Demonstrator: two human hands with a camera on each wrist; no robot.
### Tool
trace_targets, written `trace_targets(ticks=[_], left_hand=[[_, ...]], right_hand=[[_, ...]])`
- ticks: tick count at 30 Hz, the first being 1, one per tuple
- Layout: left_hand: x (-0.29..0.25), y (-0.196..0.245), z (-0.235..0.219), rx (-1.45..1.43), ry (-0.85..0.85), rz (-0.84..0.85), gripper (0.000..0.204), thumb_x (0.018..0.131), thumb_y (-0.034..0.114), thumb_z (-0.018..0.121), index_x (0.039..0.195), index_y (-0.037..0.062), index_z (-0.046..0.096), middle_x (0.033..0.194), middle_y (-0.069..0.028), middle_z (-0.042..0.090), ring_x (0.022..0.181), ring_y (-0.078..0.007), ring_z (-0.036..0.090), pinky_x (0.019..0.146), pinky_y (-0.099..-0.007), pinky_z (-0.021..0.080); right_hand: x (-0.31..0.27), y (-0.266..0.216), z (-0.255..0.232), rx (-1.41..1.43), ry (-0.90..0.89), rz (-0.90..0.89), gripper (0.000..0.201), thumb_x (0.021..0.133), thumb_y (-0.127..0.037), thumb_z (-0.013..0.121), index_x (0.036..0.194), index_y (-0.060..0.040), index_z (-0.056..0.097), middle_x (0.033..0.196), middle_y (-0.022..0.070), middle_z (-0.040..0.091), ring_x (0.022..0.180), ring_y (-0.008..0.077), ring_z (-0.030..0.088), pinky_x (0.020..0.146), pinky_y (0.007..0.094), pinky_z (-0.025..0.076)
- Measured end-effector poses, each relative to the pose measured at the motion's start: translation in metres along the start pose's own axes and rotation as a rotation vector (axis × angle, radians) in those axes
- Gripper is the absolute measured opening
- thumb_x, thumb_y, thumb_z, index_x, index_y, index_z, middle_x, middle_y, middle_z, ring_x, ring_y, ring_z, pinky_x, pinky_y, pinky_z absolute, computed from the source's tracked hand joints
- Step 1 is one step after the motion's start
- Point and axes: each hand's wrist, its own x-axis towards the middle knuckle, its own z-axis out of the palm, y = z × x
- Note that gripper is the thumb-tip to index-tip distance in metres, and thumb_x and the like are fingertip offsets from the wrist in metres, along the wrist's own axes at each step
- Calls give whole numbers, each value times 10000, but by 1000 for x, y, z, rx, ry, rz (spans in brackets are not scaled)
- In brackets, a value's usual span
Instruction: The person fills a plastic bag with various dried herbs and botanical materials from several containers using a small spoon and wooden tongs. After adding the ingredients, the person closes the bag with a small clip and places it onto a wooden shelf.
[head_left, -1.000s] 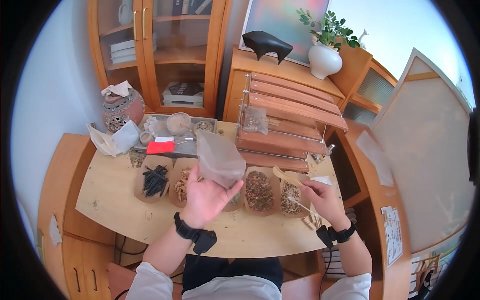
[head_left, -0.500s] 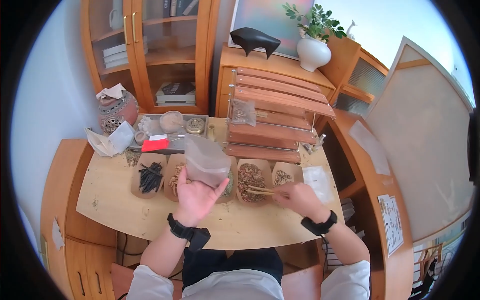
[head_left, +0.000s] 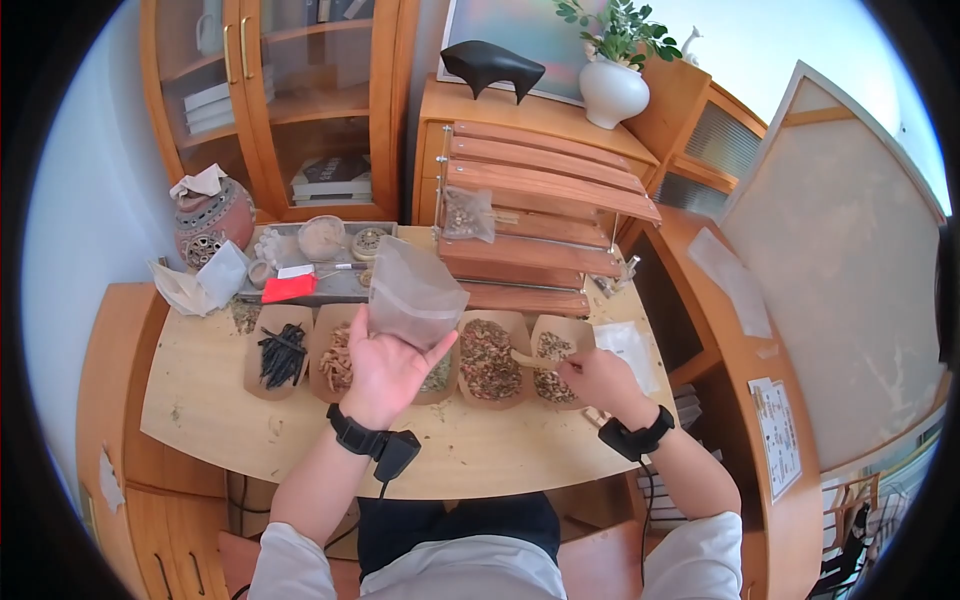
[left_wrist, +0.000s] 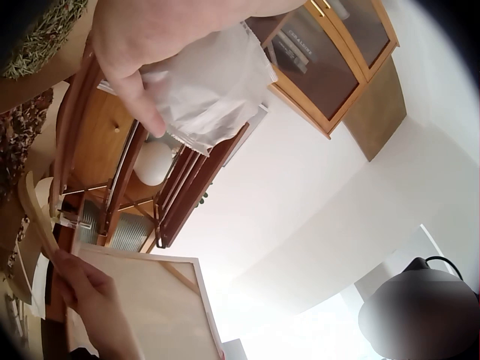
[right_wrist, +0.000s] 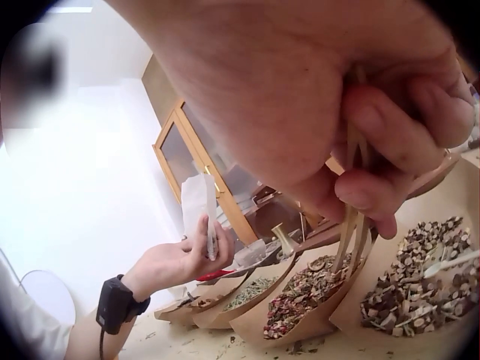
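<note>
My left hand (head_left: 385, 375) holds a translucent whitish pouch (head_left: 415, 290) upright, palm up and thumb to its right; its other fingers are mostly hidden behind it. In my right hand (head_left: 605, 385) is a pair of wooden tongs (right_wrist: 352, 240), pinched between thumb and fingers. The tongs' tips lie over the border between a paper tray of reddish dried mix (head_left: 490, 360) and one of chopped woody bits (head_left: 553, 346). Green dried herb (head_left: 437, 378) shows partly beneath the left hand. A white spoon (right_wrist: 450, 264) lies among the woody bits.
Pale brown strips (head_left: 335, 365) and dark strips (head_left: 283, 355) fill the trays farther left. Behind the trays stand a slatted wooden rack (head_left: 540, 240) and a grey tray (head_left: 330, 285) with small vessels and a red packet (head_left: 289, 289). White sheets (head_left: 628, 352) lie at right.
The tongs swung left from the woody bits onto the reddish mix, then back a little to the right. The left hand keeps the pouch raised. The head view has shifted slightly.
</note>
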Motion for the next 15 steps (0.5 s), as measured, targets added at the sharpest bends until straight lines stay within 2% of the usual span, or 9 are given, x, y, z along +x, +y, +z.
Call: trace_targets(ticks=[4, 7, 10, 15], left_hand=[[14, -7, -4, 15, 0, -21, 728, 1012, 588, 331, 1544, 93, 276, 1572, -167, 338, 1435, -354, 352, 1147, -558, 370], [17, -8, -8, 13, 51, -30, 731, 1012, 590, 331, 1544, 93, 275, 1574, -167, 336, 1438, -365, 347, 1144, -567, 369], [17, -7, -18, -10, 70, -80, 669, 1020, 567, 326, 1535, 141, 305, 1560, -140, 366, 1419, -339, 382, 1128, -555, 382], [8, -6, -22, 60, 59, -94, 676, 1016, 584, 328, 1535, 150, 308, 1565, -136, 365, 1422, -342, 386, 1122, -557, 388]], right_hand=[[15, -3, 6, 69, -140, 54, 324, 914, -323, 584, 882, -46, 748, 826, 213, 693, 799, 410, 675, 740, 474, 550], [25, -5, 17, 99, -117, -11, 347, 920, -350, 584, 892, -45, 749, 872, 210, 703, 842, 400, 681, 768, 477, 547], [30, -10, 27, 63, -109, -24, 345, 923, -350, 591, 898, -43, 748, 899, 193, 714, 868, 393, 685, 781, 467, 546], [24, -14, 20, 98, -100, -15, 319, 904, -359, 637, 930, -66, 759, 881, 175, 723, 842, 379, 690, 765, 435, 554]])
